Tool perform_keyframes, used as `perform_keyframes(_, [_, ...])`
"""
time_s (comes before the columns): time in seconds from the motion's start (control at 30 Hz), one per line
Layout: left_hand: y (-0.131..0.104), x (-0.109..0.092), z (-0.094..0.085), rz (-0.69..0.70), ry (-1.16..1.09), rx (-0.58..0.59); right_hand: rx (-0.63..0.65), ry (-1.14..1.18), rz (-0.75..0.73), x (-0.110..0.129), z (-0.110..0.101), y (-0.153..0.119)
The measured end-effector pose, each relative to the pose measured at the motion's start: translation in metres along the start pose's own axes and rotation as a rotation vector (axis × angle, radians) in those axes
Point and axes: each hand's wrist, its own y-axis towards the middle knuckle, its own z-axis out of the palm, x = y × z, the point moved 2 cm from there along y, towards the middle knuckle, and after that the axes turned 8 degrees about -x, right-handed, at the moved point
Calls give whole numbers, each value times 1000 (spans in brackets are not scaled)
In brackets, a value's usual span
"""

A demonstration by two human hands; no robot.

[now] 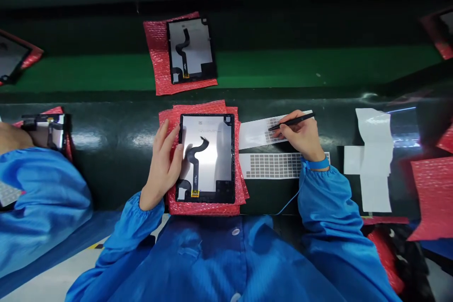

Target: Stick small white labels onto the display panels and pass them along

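In front of me a display panel (215,155) lies back side up on a stack of pink bubble-wrap sheets (212,208). A curved black ribbon cable (194,165) runs over its silvery back. My left hand (163,163) rests open along the panel's left edge, fingers stretched out. In my right hand (300,134) is a pair of black tweezers (292,121), its tip on the small grey stickers of the upper white sticker sheet (253,135). Below that sheet lies a second sticker sheet (274,166) with rows of small grey pieces, partly under my right wrist.
Beyond, another panel (201,52) lies on pink bubble wrap (155,56) on the green strip. White paper sheets (375,160) lie to the right, near more pink wrap (433,198). At left, a co-worker's sleeve (42,203) and hand are beside another panel (49,132).
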Motion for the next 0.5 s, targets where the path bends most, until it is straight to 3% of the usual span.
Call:
perform_keyframes(0.2, [-31,-9,7,-103,8,-18,13,-37,8,-3,1,-1])
perform_keyframes(0.5, [-36,-9,10,-75,-9,-23,38,-60,2,-2,0,1])
